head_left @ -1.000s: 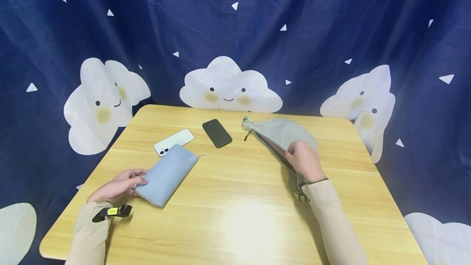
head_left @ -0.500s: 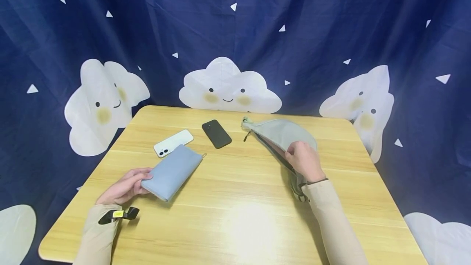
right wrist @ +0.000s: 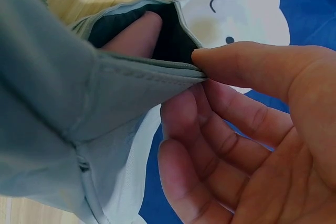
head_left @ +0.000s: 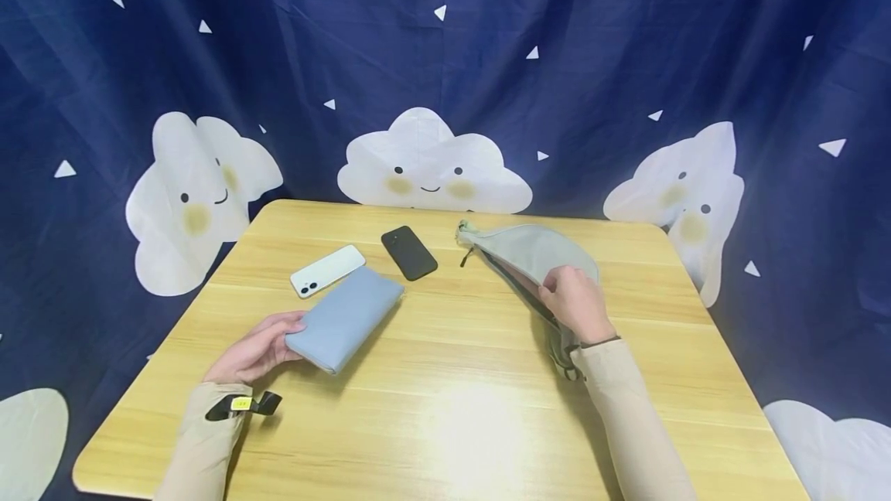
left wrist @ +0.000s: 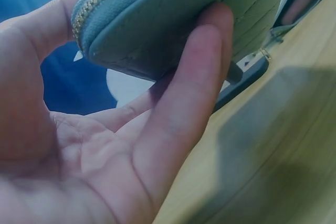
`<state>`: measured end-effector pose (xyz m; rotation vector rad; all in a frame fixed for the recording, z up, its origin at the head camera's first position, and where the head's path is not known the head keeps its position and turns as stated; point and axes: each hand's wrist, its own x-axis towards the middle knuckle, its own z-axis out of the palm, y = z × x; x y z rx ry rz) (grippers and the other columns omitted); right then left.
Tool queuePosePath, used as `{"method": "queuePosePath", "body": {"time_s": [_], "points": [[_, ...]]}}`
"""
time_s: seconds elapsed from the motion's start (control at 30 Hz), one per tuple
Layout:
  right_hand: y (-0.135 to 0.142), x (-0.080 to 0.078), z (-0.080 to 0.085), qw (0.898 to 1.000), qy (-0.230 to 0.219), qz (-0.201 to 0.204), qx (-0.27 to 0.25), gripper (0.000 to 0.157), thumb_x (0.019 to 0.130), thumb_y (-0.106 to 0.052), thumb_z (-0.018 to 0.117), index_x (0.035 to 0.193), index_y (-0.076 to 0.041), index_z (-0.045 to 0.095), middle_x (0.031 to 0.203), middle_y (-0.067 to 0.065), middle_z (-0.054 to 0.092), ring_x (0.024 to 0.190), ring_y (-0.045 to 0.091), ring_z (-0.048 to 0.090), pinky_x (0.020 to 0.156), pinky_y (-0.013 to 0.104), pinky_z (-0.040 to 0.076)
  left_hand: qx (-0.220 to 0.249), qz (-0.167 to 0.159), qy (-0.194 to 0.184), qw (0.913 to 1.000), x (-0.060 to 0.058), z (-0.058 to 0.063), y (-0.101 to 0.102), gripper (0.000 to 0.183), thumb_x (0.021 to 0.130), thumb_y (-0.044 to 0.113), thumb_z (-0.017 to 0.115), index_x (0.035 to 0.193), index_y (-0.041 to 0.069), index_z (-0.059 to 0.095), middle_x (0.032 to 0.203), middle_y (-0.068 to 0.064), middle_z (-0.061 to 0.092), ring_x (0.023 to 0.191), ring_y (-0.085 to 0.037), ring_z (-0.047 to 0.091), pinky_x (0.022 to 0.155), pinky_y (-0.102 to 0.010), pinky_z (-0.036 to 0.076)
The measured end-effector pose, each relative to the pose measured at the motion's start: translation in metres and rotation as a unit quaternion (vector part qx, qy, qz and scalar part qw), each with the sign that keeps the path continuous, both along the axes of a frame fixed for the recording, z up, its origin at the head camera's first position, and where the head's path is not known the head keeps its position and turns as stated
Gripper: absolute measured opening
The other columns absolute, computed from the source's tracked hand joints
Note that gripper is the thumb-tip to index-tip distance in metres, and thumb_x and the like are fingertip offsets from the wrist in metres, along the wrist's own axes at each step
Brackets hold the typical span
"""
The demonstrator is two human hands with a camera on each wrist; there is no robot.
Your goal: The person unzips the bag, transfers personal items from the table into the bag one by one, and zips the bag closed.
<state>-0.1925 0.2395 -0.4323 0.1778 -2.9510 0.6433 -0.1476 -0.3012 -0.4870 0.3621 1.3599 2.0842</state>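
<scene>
My left hand (head_left: 256, 351) holds a light blue zip wallet (head_left: 346, 318) by its near-left end, tilted above the table. Its quilted underside and gold zip teeth show in the left wrist view, with fingers (left wrist: 184, 87) beneath. On the right, my right hand (head_left: 576, 306) pinches the upper edge of a grey-green zip bag (head_left: 536, 247) between thumb and fingers. The bag's mouth gapes toward the left. Inside it, in the right wrist view, lies a smooth pinkish thing (right wrist: 137, 38) with a rounded end; its kind cannot be told.
A white phone (head_left: 327, 272) lies just beyond the wallet, camera side up. Right of it is a black phone (head_left: 409, 253), camera side up too. The wooden table (head_left: 390, 439) has rounded corners. A blue curtain (head_left: 445, 60) with clouds hangs around its back and sides.
My left hand has lifted the wallet and carried it to the right, so the white phone is now uncovered. The right hand and the bag have stayed in place.
</scene>
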Motion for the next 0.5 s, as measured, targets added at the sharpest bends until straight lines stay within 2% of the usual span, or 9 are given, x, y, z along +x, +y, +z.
{"method": "queuePosePath", "body": {"time_s": [0.2,0.37,0.5], "points": [[-0.001,0.0,0.0,1.0,-0.003,0.0,-0.001,0.012,0.089,-0.012,0.07,0.078,-0.007,0.074,0.075,0.008,0.074,0.063,0.021,0.063,0.053,0.036,0.05,0.009,0.014,-0.007,0.9998,-0.001,-0.003,0.013,0.047,0.11,-0.001,0.029,0.126,0.016,0.069,0.119,0.001,0.076,0.103,-0.011,0.075,0.092,-0.028,0.063],[-0.001,0.0,-0.001,1.0,-0.001,0.002,-0.001,0.013,0.089,-0.012,0.07,0.076,-0.008,0.074,0.072,0.006,0.073,0.061,0.02,0.061,0.052,0.034,0.047,0.027,0.007,-0.001,0.9996,-0.002,-0.005,0.02,0.05,0.11,-0.003,0.025,0.129,0.015,0.068,0.124,0.001,0.075,0.106,-0.012,0.075,0.095,-0.029,0.062],[0.0,-0.001,-0.001,1.0,0.001,-0.001,0.001,0.013,0.088,-0.012,0.07,0.076,-0.008,0.074,0.073,0.007,0.073,0.062,0.021,0.062,0.053,0.034,0.049,0.033,0.002,-0.002,0.9994,-0.003,-0.005,0.025,0.049,0.11,-0.002,0.027,0.129,0.014,0.069,0.126,0.001,0.074,0.109,-0.012,0.074,0.098,-0.03,0.061]]}}
